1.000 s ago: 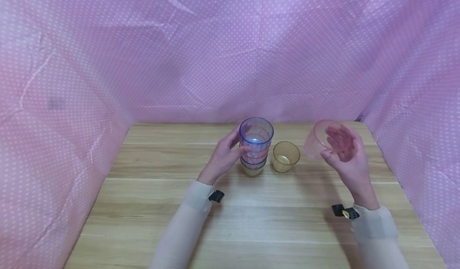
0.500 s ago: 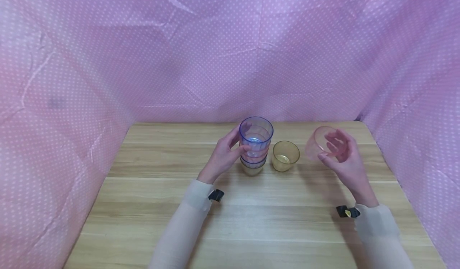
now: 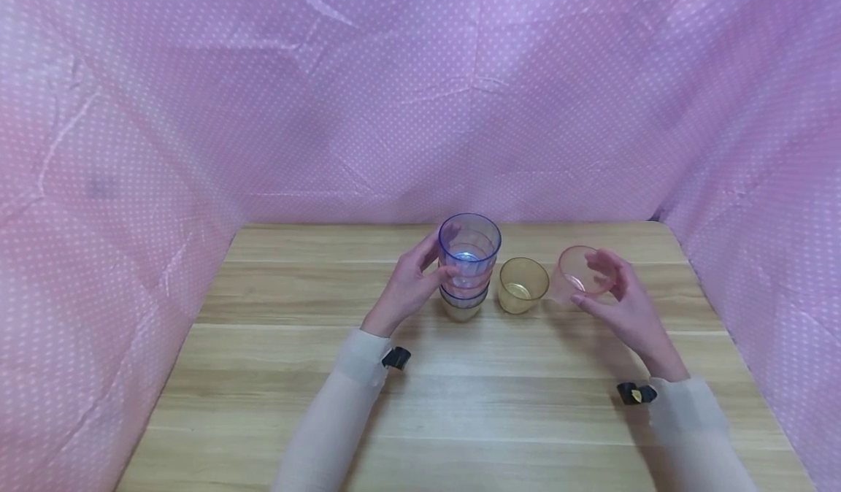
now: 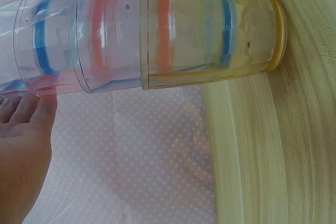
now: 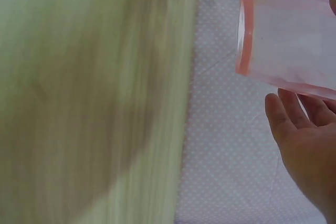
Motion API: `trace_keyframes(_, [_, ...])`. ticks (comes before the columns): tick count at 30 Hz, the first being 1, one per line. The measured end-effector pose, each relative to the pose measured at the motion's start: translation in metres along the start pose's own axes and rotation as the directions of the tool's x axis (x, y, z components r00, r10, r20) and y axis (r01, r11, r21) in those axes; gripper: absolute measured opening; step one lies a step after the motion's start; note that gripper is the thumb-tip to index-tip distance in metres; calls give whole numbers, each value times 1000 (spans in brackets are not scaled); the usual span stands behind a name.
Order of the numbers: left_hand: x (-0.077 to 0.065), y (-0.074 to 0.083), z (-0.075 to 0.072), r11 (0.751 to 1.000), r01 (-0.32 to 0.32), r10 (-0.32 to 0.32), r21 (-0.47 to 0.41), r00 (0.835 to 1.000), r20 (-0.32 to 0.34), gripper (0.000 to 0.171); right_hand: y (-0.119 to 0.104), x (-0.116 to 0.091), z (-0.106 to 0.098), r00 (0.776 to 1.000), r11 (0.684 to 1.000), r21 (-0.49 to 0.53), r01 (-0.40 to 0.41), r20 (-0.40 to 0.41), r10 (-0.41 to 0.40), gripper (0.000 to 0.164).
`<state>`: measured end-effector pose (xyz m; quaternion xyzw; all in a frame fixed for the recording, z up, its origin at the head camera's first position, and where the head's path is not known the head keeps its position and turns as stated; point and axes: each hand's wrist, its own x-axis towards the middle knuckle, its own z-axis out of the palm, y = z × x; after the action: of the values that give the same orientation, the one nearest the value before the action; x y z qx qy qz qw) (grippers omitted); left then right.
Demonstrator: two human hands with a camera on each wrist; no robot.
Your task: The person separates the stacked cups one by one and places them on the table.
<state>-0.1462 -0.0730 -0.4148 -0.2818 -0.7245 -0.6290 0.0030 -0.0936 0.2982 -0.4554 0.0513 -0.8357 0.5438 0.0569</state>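
lowering a pink cup [image 3: 570, 277], the right hand [image 3: 627, 309] has brought it, compared with 1 second ago, more upright and nearer to the yellow cup [image 3: 522, 287], in the right half of the frame; so little height seems left above the wooden table [image 3: 525, 419]. its thumb and fingers are curved, half open, holding this cup. the left hand [image 3: 410, 287] stays with bent fingers around the cup stack [image 3: 468, 277] near the center
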Motion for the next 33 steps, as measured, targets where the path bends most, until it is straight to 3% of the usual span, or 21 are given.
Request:
trace_keyframes(6, [0,1,0,1000,15,-15,10,1000,-1,91,7,0,1,1000,1000,-10,-6,11,6,87])
trace_keyframes(21, [0,1,1,1000,21,-21,17,1000,-5,91,18,2,2,989,994,-23,-106,106,108,92])
trace_keyframes(33, [0,1,1,1000,23,-23,5,1000,-4,93,24,3,0,986,984,-149,-96,121,114,93])
